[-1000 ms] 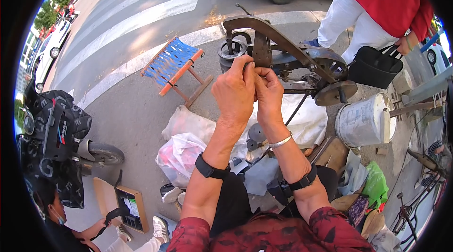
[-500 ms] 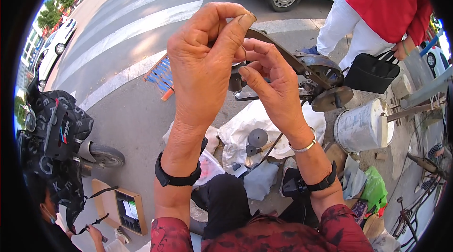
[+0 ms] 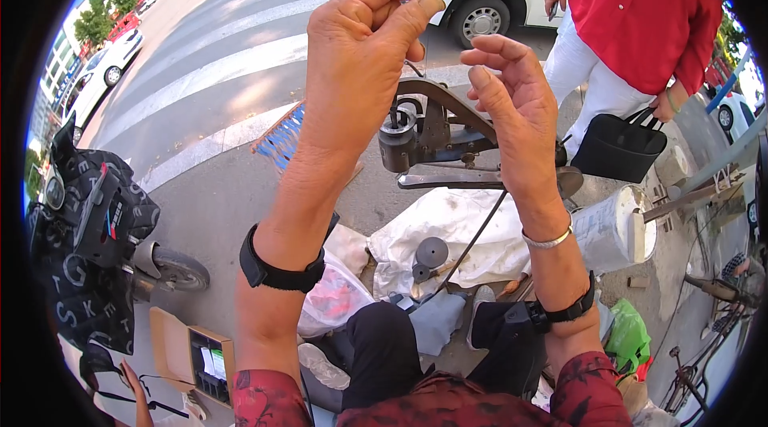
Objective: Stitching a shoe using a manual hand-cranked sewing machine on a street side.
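My left hand (image 3: 362, 55) is raised in a pinch, thumb against bent index finger. Whatever lies between those fingertips, if anything, is too small to make out. To its right, my right hand (image 3: 520, 119) is held up with its fingers loosely bent and the thumb apart from them; nothing shows in it. Behind and between both hands stands a dark metal hand-cranked sewing machine (image 3: 448, 157), its round head nearest my left wrist. My right forearm and hand hide part of the machine. Neither hand visibly touches it.
White cloth (image 3: 472, 219) lies below the machine, with a grey round metal piece (image 3: 432, 252) on it. A whitish bucket (image 3: 612, 231) stands right. A person in red (image 3: 640, 11) holds a black handbag (image 3: 618, 147). A covered scooter (image 3: 96, 243) and an open cardboard box (image 3: 172, 351) are left.
My hands have moved apart: the left slightly up, the right out to the right. More of the machine's head now shows between them. The left pinch stays closed.
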### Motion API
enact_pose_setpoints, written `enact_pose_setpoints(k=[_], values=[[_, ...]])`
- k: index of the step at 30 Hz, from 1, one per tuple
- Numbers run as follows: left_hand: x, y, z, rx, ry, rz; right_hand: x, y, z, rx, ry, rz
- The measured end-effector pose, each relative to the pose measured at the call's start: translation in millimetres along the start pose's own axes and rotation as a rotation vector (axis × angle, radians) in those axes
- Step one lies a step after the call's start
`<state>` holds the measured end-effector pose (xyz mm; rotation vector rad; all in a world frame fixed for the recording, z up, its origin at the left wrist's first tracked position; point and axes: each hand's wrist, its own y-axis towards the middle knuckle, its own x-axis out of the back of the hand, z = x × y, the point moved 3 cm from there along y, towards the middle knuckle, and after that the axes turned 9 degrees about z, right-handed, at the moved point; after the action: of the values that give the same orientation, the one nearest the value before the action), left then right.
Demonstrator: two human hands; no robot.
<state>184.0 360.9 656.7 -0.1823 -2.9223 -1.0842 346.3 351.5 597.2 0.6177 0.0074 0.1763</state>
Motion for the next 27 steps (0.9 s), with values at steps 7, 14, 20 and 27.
enact_pose_setpoints(k=[7, 14, 20, 27], values=[[-4, -4, 8, 0.126, 0.098, 0.054, -16, 20, -10, -0.153, 0.168, 0.217], [-3, -3, 29, 0.057, 0.025, 0.035, 5, 11, -9, -0.089, 0.103, 0.242], [-17, 16, -17, -0.043, 0.001, 0.041, 15, 31, 44, 0.139, -0.042, 0.150], [-16, 23, -77, -0.115, -0.177, 0.168, 20, 32, 96, 0.261, 0.156, 0.120]])
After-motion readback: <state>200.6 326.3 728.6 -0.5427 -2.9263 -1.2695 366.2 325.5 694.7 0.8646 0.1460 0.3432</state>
